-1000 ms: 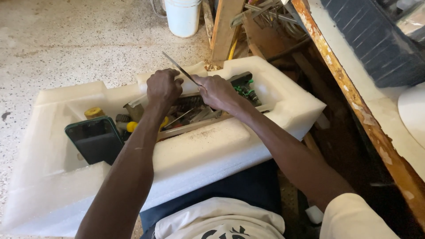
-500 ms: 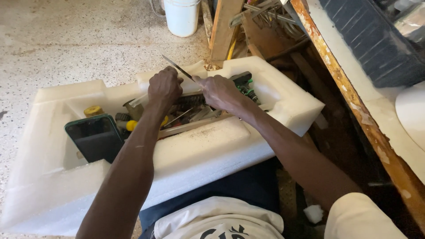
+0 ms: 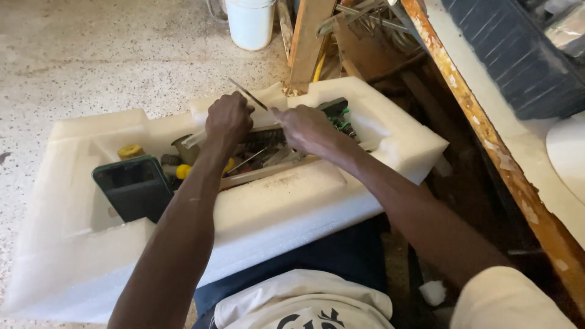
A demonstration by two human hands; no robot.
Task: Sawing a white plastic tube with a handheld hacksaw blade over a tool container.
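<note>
1. Between my knees and the speckled floor (image 3: 91, 55) lies a big white foam tray (image 3: 286, 207), and its long hollow is full of mixed things.
2. At the left end of the hollow a dark phone (image 3: 133, 187) leans against the wall, screen up.
3. Just beside it I see a small yellow roll (image 3: 130, 150) and a yellow round piece (image 3: 183, 171), then a heap of thin metal tools (image 3: 262, 157) in the middle.
4. At the right end, a dark part with green bits (image 3: 339, 116) rests against the foam.
5. My left hand (image 3: 227, 120) is clenched over the heap and grasps a thin flat metal blade (image 3: 247, 94), which points up and away over the far rim.
6. My right hand (image 3: 304, 129) is half curled, fingers bent down into the tools; I cannot tell if it grasps something.
7. Beyond the tray stands a white bucket (image 3: 250, 23), near some wooden boards (image 3: 308, 36).
</note>
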